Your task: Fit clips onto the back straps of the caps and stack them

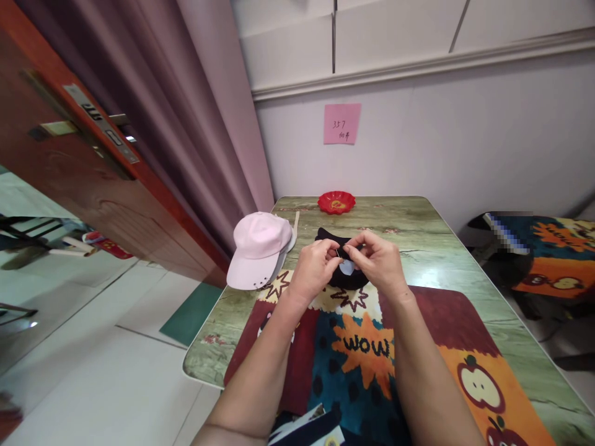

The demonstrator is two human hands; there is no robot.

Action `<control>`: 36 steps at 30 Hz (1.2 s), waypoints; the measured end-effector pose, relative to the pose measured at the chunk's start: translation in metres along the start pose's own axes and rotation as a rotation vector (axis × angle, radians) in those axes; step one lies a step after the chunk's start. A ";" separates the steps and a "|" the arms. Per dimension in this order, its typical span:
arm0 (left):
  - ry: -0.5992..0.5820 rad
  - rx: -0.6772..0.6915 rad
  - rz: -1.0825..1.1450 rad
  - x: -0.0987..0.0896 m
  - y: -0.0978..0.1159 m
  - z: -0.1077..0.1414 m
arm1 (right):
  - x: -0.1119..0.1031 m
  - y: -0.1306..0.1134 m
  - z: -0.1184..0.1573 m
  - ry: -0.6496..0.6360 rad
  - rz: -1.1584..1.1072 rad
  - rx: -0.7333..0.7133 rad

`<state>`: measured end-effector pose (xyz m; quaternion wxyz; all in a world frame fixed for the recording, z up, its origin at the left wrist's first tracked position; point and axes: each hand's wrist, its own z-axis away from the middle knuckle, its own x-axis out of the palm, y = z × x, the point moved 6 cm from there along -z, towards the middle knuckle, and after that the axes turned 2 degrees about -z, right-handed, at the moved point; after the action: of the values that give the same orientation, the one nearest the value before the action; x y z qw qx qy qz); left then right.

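Observation:
Over the middle of the table, both of my hands meet above a black cloth item (349,281), perhaps a cap, with a small pale patch (346,267) on it. My left hand (317,263) is closed in a pinch at the near left of the black cloth. A thin, bright, needle-like sliver (338,253) shows at its fingertips. My right hand (375,257) is also pinched closed, its fingertips close to the left ones and over the cloth. What the right fingers hold is too small to make out. Left of my hands sits a pale pink cap (261,233), brim toward me.
A red scalloped dish (336,202) stands at the table's back edge. Under my forearms lies a colourful mat (325,365) on the green marbled table (204,356). A brown door (139,204) stands at the left beside a curtain (223,111). A patterned seat (553,248) is at right.

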<state>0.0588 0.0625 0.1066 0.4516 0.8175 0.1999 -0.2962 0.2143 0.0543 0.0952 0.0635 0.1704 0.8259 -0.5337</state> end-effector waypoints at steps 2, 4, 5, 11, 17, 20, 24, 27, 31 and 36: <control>-0.007 -0.002 -0.011 0.001 -0.001 0.000 | 0.003 0.002 -0.001 -0.021 -0.066 0.013; -0.018 0.002 -0.045 0.002 0.000 0.000 | 0.004 0.001 -0.001 -0.029 -0.083 0.002; -0.024 0.005 -0.063 0.002 0.001 -0.001 | 0.004 -0.001 -0.001 -0.024 -0.063 -0.011; -0.061 0.008 -0.154 0.003 0.008 -0.001 | 0.002 -0.011 0.000 0.030 0.076 -0.061; -0.085 0.004 -0.253 0.006 0.014 0.000 | 0.005 -0.014 0.001 0.019 0.198 -0.135; -0.091 0.008 -0.302 0.006 0.016 0.000 | 0.007 -0.016 0.002 -0.007 0.273 -0.183; -0.114 0.010 -0.356 0.007 0.017 0.002 | 0.010 -0.017 0.003 -0.100 0.303 -0.214; -0.124 0.043 -0.377 0.009 0.018 0.003 | 0.008 -0.016 0.004 -0.154 0.305 -0.193; -0.132 0.086 -0.361 0.012 0.018 0.005 | 0.003 -0.013 0.004 -0.160 0.284 -0.143; -0.142 0.104 -0.296 0.015 0.019 0.008 | -0.001 -0.008 0.003 -0.135 0.251 -0.035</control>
<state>0.0786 0.0474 0.1050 0.3728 0.7785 0.2703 -0.4264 0.2125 0.0484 0.1009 0.1882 0.2350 0.8011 -0.5174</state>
